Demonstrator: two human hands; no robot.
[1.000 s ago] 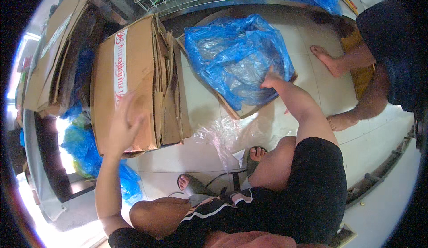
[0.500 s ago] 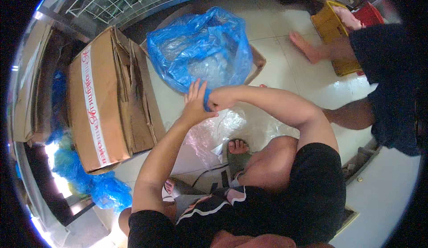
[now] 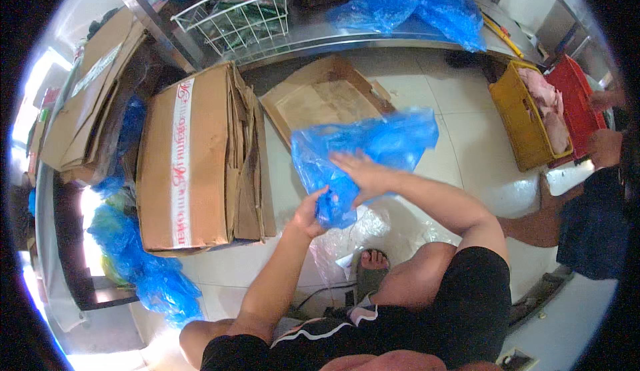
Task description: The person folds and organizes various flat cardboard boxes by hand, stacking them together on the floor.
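Observation:
A thin blue plastic bag (image 3: pixel 400 134) hangs in front of me over the floor, spread out and partly flattened. My left hand (image 3: pixel 309 214) is closed on its bunched near end, thumb up against the gathered plastic. My right hand (image 3: pixel 363 173) lies across the middle of the bag with fingers stretched out, slightly smeared by motion. Just beyond the bag, a shallow cardboard tray (image 3: pixel 320 98) with a stained bottom rests on the tiles, its near right part covered by the plastic.
At left stands a large taped cardboard box (image 3: pixel 157 171) stuffed with flattened cardboard. Blue bags (image 3: pixel 167 291) lie beside it. A yellow crate (image 3: pixel 517 118) of pink meat and a red crate (image 3: pixel 577 88) are at right, near another person's hands. A wire basket (image 3: pixel 247 21) sits on the metal shelf.
The bag, puffed open over the cardboard tray before, has been drawn nearer and flattened, uncovering the tray. My hands, close together earlier, are apart; the right has moved onto the bag's middle.

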